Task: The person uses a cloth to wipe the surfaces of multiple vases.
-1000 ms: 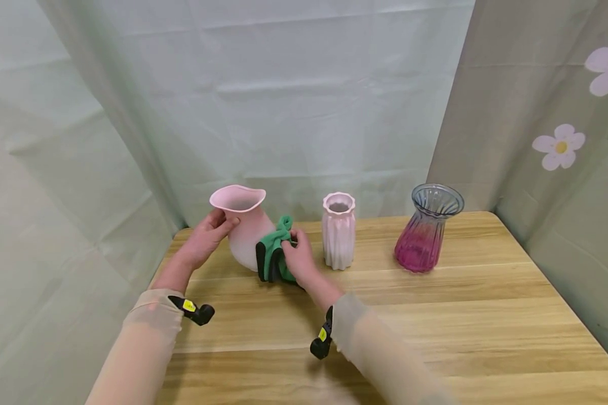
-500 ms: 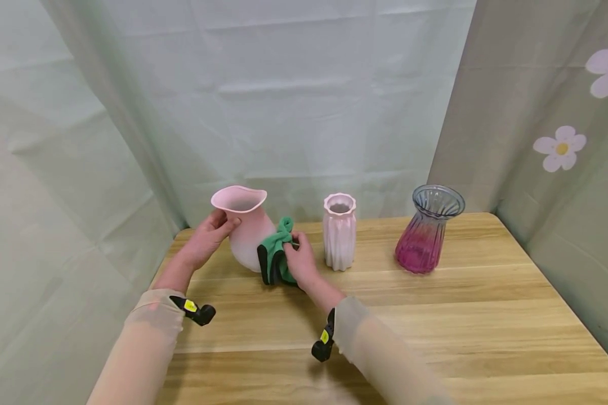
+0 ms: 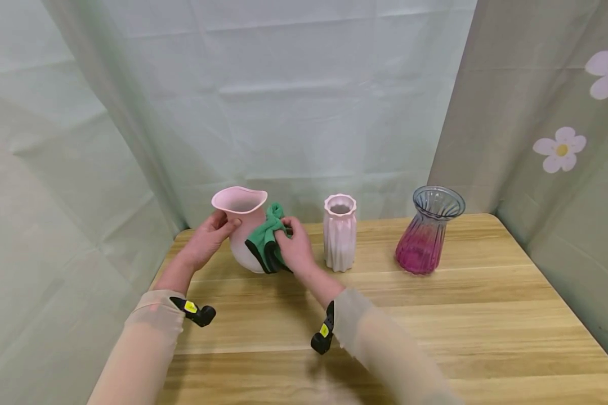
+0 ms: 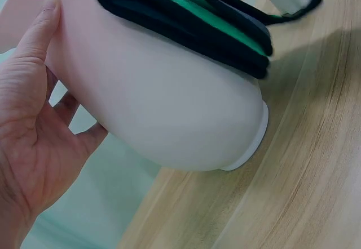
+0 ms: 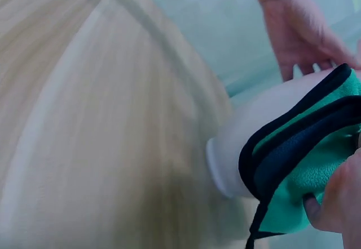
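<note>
A pink vase (image 3: 243, 225) with a wavy flared mouth stands at the back left of the wooden table (image 3: 436, 320). My left hand (image 3: 206, 236) holds its neck from the left, thumb just under the rim; the left wrist view shows the hand (image 4: 34, 130) curled round the vase (image 4: 169, 114). My right hand (image 3: 295, 247) grips a folded green cloth (image 3: 264, 239) with black edging and presses it against the vase's right side. The right wrist view shows the cloth (image 5: 299, 164) lying over the vase (image 5: 242, 147) body.
A ribbed pale pink vase (image 3: 339, 232) stands just right of my right hand. Further right is a fluted glass vase (image 3: 428, 229), magenta at the base. Green fabric walls close in the back and both sides, with flower prints on the right.
My right hand has slid the green cloth up the vase's side, from near the base to just under the rim. The left hand has kept its hold on the neck.
</note>
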A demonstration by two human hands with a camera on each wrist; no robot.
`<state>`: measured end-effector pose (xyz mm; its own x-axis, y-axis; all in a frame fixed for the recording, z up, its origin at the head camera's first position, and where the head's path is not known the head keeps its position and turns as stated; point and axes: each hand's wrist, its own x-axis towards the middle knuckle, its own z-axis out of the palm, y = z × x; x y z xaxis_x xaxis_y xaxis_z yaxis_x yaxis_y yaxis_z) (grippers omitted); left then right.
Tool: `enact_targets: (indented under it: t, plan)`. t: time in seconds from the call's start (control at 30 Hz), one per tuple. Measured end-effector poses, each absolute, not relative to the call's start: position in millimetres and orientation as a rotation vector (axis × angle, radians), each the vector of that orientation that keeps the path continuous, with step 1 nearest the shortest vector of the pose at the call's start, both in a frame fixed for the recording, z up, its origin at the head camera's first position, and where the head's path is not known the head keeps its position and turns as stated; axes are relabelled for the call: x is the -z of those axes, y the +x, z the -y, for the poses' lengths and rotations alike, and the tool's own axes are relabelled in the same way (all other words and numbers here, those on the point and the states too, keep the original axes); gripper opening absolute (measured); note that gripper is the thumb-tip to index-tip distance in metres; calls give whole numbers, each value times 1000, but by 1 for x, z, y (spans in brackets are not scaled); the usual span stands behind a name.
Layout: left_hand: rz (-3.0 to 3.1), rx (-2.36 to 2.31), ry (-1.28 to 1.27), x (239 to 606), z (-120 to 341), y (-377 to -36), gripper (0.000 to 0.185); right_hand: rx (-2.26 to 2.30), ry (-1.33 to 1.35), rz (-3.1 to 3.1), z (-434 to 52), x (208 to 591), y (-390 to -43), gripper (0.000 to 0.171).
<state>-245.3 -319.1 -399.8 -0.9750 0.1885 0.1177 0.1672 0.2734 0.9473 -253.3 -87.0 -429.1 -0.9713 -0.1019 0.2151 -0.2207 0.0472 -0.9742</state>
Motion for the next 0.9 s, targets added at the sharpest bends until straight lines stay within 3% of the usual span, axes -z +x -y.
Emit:
enact_targets:
  t: [0.33,0.57,0.9]
  plan:
    - [-2499,-1847,340,401,320,-245,59,-2084,440,2151,94,391,-258,17]
    - [-2510,-1829,354,397,320,-246,65,-2040,437,2184,95,388,-259,23]
    - [-2493,-1848,346,398,320,-246,61,-2036,398,2153,91,394,-257,19]
